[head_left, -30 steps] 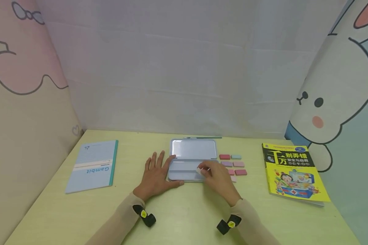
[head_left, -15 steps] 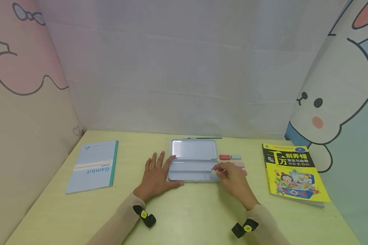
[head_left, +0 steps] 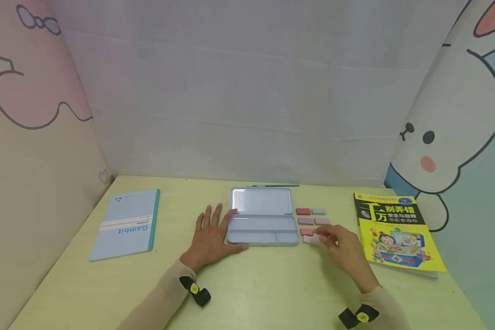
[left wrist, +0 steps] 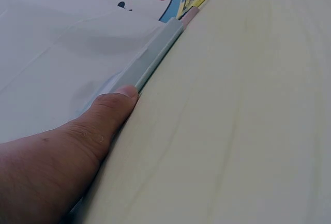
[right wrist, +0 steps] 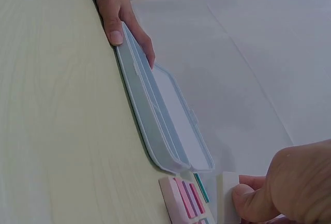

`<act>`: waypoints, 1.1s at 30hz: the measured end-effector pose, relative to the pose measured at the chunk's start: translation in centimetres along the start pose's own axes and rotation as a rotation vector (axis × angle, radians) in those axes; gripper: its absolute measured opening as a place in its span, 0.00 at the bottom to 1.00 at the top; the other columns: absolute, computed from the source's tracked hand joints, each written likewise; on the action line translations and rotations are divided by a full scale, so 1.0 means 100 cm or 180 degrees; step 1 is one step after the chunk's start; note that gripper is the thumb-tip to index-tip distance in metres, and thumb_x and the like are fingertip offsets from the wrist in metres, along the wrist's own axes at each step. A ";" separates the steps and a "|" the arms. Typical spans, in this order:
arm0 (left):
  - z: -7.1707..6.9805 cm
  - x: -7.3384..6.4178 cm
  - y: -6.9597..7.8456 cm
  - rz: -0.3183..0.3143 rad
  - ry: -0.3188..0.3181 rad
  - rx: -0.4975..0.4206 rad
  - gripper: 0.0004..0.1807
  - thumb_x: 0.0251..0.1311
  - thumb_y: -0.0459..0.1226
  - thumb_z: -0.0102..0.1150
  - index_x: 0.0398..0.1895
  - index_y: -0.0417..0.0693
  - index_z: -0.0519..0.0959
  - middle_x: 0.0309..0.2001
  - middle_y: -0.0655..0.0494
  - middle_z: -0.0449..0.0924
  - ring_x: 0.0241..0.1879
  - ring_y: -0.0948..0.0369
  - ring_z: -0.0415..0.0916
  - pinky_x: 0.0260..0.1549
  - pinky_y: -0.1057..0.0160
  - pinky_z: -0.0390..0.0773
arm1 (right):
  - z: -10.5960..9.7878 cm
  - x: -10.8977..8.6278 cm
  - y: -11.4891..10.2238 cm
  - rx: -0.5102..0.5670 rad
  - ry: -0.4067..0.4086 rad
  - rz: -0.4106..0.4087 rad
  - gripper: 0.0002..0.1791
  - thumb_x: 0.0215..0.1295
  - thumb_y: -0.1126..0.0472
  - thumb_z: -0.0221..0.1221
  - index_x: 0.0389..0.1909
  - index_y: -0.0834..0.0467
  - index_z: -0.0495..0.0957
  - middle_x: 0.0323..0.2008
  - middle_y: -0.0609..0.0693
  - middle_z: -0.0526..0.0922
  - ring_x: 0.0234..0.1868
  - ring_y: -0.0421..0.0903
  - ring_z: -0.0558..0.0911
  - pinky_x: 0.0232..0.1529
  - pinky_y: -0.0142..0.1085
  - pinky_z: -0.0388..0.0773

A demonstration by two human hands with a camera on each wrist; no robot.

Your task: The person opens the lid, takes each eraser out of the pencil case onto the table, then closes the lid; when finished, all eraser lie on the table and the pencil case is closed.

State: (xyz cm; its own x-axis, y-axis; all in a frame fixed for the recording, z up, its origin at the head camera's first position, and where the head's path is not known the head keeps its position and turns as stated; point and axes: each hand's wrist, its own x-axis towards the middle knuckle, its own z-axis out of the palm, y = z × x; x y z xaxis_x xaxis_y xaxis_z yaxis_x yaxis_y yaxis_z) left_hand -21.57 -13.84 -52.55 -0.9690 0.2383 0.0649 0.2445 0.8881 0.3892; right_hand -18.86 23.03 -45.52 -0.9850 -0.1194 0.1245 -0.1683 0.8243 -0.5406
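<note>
A light blue pencil case (head_left: 253,237) lies open, its lid (head_left: 261,200) folded back and its compartments bare. My left hand (head_left: 212,236) rests spread at its left end, thumb (left wrist: 121,100) against the near edge and index finger at the side. My right hand (head_left: 344,250) pinches a small white block (right wrist: 227,195), eraser-like, between thumb and fingers, just right of the case. Close by in rows lie similar blocks: red (head_left: 303,211), mint (head_left: 318,211), purple (head_left: 305,221), light pink (head_left: 322,221), pink (head_left: 307,232) and pale pink (head_left: 308,239). The fingers hide part of this group.
A thin dark green stick, brush-like (head_left: 273,185), lies behind the case. On the left is a blue notebook (head_left: 123,224); on the right, a yellow and black book (head_left: 398,233). A white sheet (head_left: 239,91) hangs behind the table.
My right hand has moved right with the white block, from over the case to beside the coloured blocks, uncovering the case's right compartment. The left hand stays put.
</note>
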 end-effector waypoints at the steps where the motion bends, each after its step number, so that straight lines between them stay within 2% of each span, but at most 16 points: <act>1: 0.000 0.000 0.000 -0.0004 0.0002 -0.0005 0.60 0.54 0.78 0.61 0.86 0.66 0.56 0.88 0.37 0.46 0.87 0.32 0.38 0.82 0.29 0.43 | -0.002 -0.001 0.004 -0.0022 0.0002 0.0022 0.11 0.74 0.69 0.62 0.49 0.56 0.89 0.44 0.55 0.90 0.44 0.50 0.85 0.46 0.43 0.81; 7: 0.000 0.000 0.001 0.0022 0.0092 0.0005 0.59 0.53 0.77 0.63 0.85 0.64 0.58 0.87 0.36 0.49 0.87 0.31 0.41 0.82 0.29 0.45 | -0.009 -0.007 0.023 -0.0141 0.0014 0.0072 0.12 0.73 0.68 0.62 0.50 0.54 0.90 0.41 0.54 0.89 0.40 0.49 0.85 0.39 0.40 0.77; 13: -0.002 0.000 0.002 0.0009 0.0076 0.0019 0.59 0.53 0.77 0.63 0.84 0.65 0.59 0.87 0.36 0.49 0.86 0.30 0.42 0.82 0.29 0.46 | -0.008 -0.005 0.030 -0.0280 -0.0037 0.0020 0.11 0.72 0.68 0.64 0.47 0.54 0.90 0.39 0.54 0.89 0.34 0.44 0.78 0.34 0.36 0.70; 18: 0.000 0.000 0.001 0.0010 0.0068 0.0022 0.59 0.53 0.77 0.63 0.85 0.64 0.58 0.87 0.36 0.49 0.86 0.30 0.41 0.82 0.29 0.46 | -0.004 -0.001 0.033 -0.0311 -0.0055 -0.0032 0.10 0.71 0.70 0.64 0.46 0.56 0.91 0.39 0.55 0.89 0.36 0.47 0.81 0.36 0.40 0.76; 22: 0.002 0.000 0.000 0.0073 0.0154 -0.0016 0.59 0.53 0.76 0.64 0.84 0.63 0.59 0.86 0.35 0.51 0.85 0.29 0.44 0.80 0.28 0.47 | 0.000 0.004 0.034 -0.0336 -0.0200 0.0096 0.11 0.70 0.70 0.63 0.45 0.55 0.91 0.40 0.57 0.88 0.38 0.49 0.84 0.38 0.43 0.79; 25: 0.003 0.000 0.000 0.0109 0.0196 -0.0028 0.59 0.53 0.76 0.64 0.83 0.62 0.60 0.85 0.34 0.52 0.85 0.28 0.45 0.79 0.27 0.48 | 0.003 0.005 0.033 -0.0362 -0.0262 0.0159 0.12 0.69 0.70 0.64 0.46 0.55 0.91 0.39 0.57 0.86 0.37 0.49 0.82 0.37 0.42 0.77; 29: 0.002 0.000 0.001 0.0077 0.0166 0.0000 0.59 0.53 0.76 0.64 0.84 0.63 0.60 0.86 0.34 0.51 0.85 0.29 0.45 0.80 0.27 0.48 | 0.005 0.005 0.032 -0.0362 -0.0142 0.0148 0.13 0.68 0.70 0.66 0.49 0.55 0.91 0.38 0.58 0.85 0.37 0.49 0.81 0.36 0.40 0.74; 33: 0.002 0.000 0.001 0.0046 0.0141 0.0024 0.59 0.53 0.76 0.65 0.84 0.63 0.59 0.86 0.35 0.51 0.86 0.30 0.44 0.80 0.28 0.49 | 0.007 0.006 0.033 -0.0317 0.0035 0.0101 0.13 0.68 0.70 0.67 0.50 0.55 0.90 0.42 0.58 0.88 0.40 0.51 0.84 0.38 0.41 0.76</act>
State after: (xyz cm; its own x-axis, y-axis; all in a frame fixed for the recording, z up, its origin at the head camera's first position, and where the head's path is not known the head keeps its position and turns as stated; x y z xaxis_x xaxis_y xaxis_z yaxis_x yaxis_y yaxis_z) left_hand -21.59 -13.71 -52.71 -0.9660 0.2336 0.1112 0.2585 0.8877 0.3811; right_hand -20.01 25.31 -47.77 -0.9892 -0.0867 0.1179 -0.1317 0.8785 -0.4591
